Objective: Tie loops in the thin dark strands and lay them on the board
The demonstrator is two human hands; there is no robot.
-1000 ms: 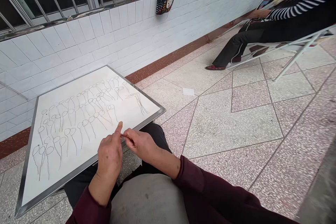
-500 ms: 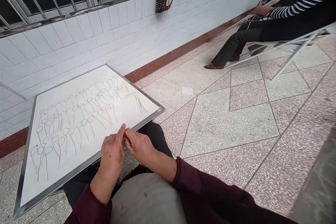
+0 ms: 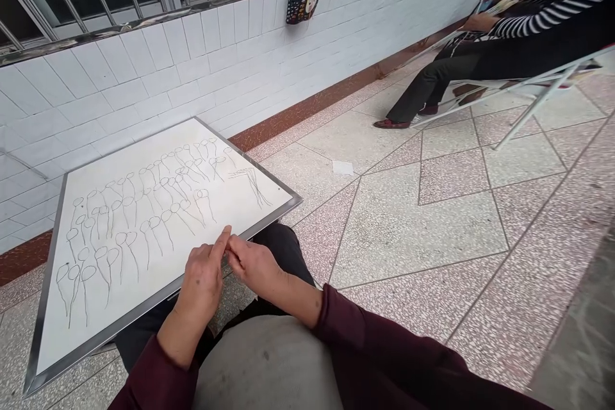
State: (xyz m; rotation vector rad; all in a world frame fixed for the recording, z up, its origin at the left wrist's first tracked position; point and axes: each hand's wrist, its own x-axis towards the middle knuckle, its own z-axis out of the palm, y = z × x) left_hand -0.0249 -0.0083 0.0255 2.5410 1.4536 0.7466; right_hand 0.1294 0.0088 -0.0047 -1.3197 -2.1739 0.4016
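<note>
Left hand (image 3: 202,283) and right hand (image 3: 255,265) pinch a thin wire (image 3: 227,244) between fingertips, its direction unreadable. Just beyond them, a framed board (image 3: 270,216) carries rows of looped wires (image 3: 144,208).

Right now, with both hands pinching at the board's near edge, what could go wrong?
1. The wire pinched between the left hand and right hand is very thin and sits at the board edge; if it slips, it may drop to the floor.
2. The board seems to rest tilted on the lap; a leg shift could slide the loops out of their rows.
3. The left hand is close to the nearest loops and might brush them.
</note>
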